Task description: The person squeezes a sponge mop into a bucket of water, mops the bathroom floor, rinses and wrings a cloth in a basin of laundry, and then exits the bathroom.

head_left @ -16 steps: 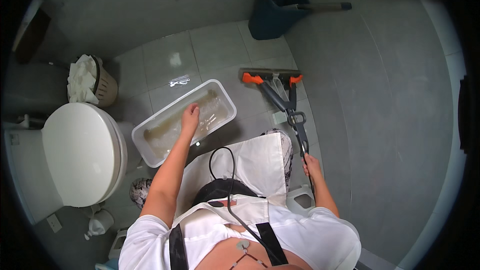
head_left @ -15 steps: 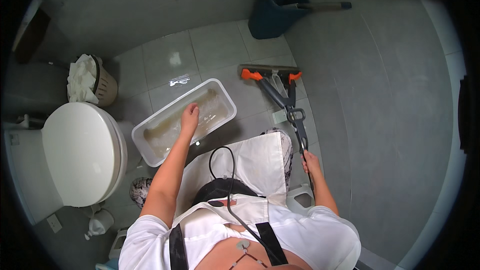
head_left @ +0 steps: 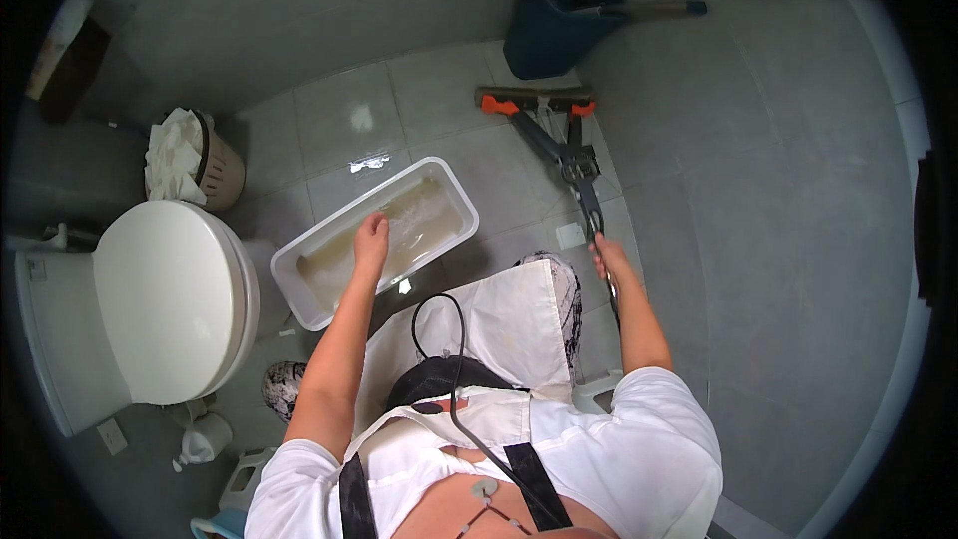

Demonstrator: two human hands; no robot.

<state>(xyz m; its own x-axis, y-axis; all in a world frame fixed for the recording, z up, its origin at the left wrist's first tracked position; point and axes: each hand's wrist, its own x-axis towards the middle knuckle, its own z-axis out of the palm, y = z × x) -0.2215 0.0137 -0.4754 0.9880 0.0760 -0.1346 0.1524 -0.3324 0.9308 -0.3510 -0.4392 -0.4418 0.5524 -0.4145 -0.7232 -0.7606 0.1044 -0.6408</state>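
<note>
A sponge mop (head_left: 579,166) with a grey frame and orange end clips stands to my right, its long head toward the far wall. My right hand (head_left: 607,258) is wrapped round its dark handle. The mop head is apart from the white plastic tub (head_left: 292,291), which holds shallow, cloudy brownish water (head_left: 414,225). Over the tub hangs my left hand (head_left: 371,237), its fingers curled in, with nothing seen in them.
At the left are a toilet (head_left: 170,299) with its lid down and a wastebasket (head_left: 224,175) full of paper. A dark blue bucket (head_left: 549,35) with a handle sticking out stands by the far wall. Wet grey tiles (head_left: 439,85) cover the floor.
My right hand has moved forward with the mop, and the mop head has slid a little farther away. My left hand stays over the tub, shifted slightly.
</note>
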